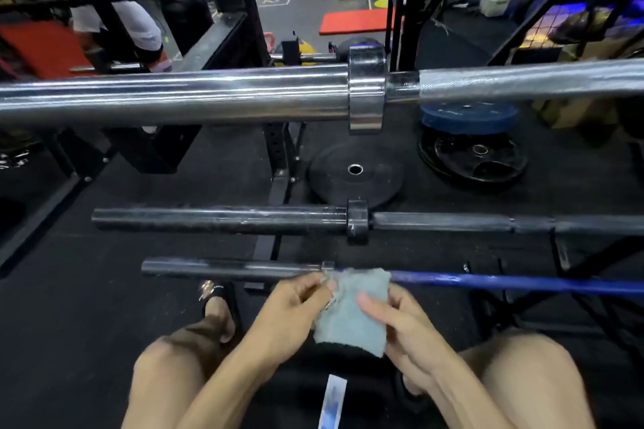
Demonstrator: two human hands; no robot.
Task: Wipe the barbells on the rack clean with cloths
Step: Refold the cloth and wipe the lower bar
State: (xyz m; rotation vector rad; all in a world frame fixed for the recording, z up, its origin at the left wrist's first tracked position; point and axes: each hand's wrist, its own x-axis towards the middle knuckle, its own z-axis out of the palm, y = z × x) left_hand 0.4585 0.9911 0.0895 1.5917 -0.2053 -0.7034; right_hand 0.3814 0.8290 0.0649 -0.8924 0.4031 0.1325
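Note:
Three barbells lie across the rack. A thick chrome barbell (174, 97) runs across the top, a black barbell (223, 219) sits below it, and the lowest barbell (488, 281) has a black sleeve and a blue shaft. A pale grey-blue cloth (352, 313) hangs just in front of the lowest bar's collar. My left hand (296, 303) pinches the cloth's upper left edge. My right hand (397, 320) grips its right side, thumb across the front.
Black weight plates (355, 178) and a blue plate (467, 117) lie on the dark rubber floor behind the rack. A black rack upright (278, 164) stands in the middle. My knees and a sandalled foot (219, 303) are below. A person in white crouches at the far left (118, 24).

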